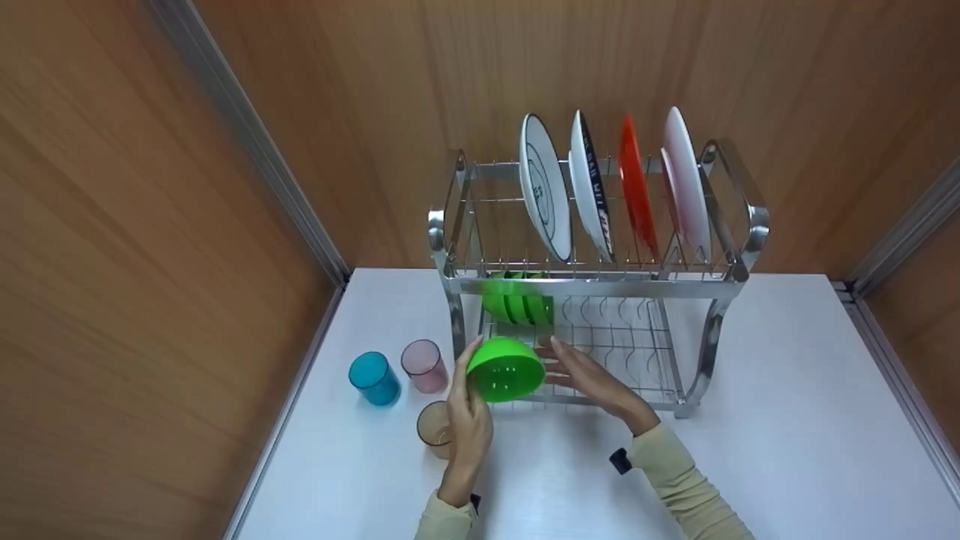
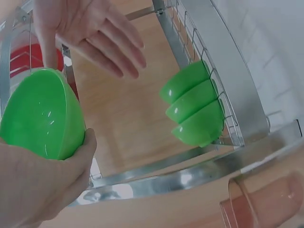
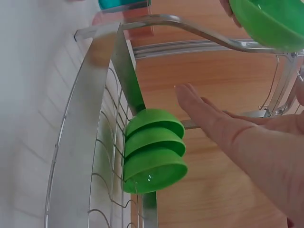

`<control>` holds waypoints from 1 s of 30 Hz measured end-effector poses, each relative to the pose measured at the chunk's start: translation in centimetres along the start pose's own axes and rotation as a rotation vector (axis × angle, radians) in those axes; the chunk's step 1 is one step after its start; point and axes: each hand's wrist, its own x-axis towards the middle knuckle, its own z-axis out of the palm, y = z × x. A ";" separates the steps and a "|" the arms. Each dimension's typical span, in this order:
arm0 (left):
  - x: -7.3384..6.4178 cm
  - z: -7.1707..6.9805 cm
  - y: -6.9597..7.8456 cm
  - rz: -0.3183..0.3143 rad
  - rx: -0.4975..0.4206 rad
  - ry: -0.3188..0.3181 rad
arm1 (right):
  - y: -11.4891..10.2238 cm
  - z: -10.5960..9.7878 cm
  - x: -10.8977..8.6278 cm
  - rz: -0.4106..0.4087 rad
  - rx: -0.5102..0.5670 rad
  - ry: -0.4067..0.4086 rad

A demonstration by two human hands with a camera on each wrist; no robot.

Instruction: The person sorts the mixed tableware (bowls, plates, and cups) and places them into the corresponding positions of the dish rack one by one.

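Observation:
A green bowl (image 1: 506, 369) is tilted in front of the rack, its hollow toward the head camera. My left hand (image 1: 471, 420) grips its left side, the fingers and thumb spread around the wall in the left wrist view. To the right of the bowl is my right hand (image 1: 592, 377), its fingers extended and holding nothing. In the right wrist view, that hand (image 3: 242, 137) passes beside several nested-looking green bowls (image 3: 154, 152). Those bowls (image 1: 517, 298) stand on edge in a row at the left of the lower tier.
A two-tier metal dish rack (image 1: 592, 287) stands against the wooden wall. Its upper tier holds a patterned plate (image 1: 546, 187), a dark-rimmed plate (image 1: 590, 186), a red plate (image 1: 636, 187) and pale plates (image 1: 686, 184). Blue (image 1: 374, 379), pink (image 1: 424, 366) and amber (image 1: 433, 429) cups stand left.

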 end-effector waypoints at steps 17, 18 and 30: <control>-1.5 3.3 -1.0 0.289 0.268 -0.030 | -0.1 1.4 -1.3 -0.032 0.363 -0.167; -1.6 3.4 -1.0 0.312 0.285 -0.038 | -0.1 1.3 -1.5 -0.055 0.380 -0.175; -2.1 3.7 -1.2 0.276 0.187 -0.258 | 0.7 -0.4 -2.3 -0.179 0.302 -0.176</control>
